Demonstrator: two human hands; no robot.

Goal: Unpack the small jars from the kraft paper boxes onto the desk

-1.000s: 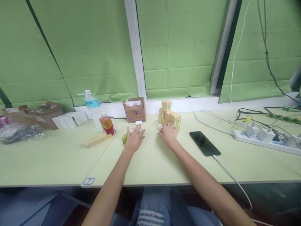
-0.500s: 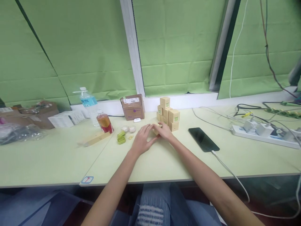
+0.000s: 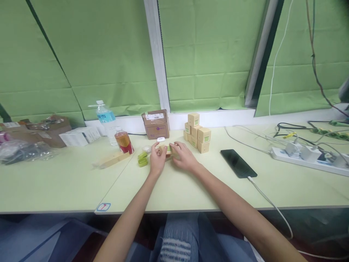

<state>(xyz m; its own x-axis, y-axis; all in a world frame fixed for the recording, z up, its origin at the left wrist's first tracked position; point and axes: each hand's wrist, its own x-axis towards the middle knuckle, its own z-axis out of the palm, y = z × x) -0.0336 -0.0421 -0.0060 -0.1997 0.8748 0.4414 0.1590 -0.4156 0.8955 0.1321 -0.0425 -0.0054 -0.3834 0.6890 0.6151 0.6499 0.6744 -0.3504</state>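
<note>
My left hand [image 3: 157, 157] and my right hand [image 3: 183, 155] meet over a small tan box with a green label [image 3: 167, 149] on the pale green table [image 3: 191, 185]. Both hands have their fingers curled around it. Just left of them lie two small green pieces [image 3: 142, 159] and a whitish lump [image 3: 147, 148]. A small white case [image 3: 161, 139] sits behind the hands. A stack of tan cubes with green labels [image 3: 197, 135] stands to the right of the hands.
A brown cardboard box [image 3: 156, 124], a bottle of amber liquid [image 3: 124, 141], a water bottle [image 3: 105, 118] and a flat wooden block [image 3: 112, 160] stand to the left. A black phone [image 3: 238, 164] on a white cable and a power strip [image 3: 305, 156] lie at right.
My right hand drew a tan box away from the cube stack toward the left, and my left hand came across to join it; both now hold the box nearer the green pieces.
</note>
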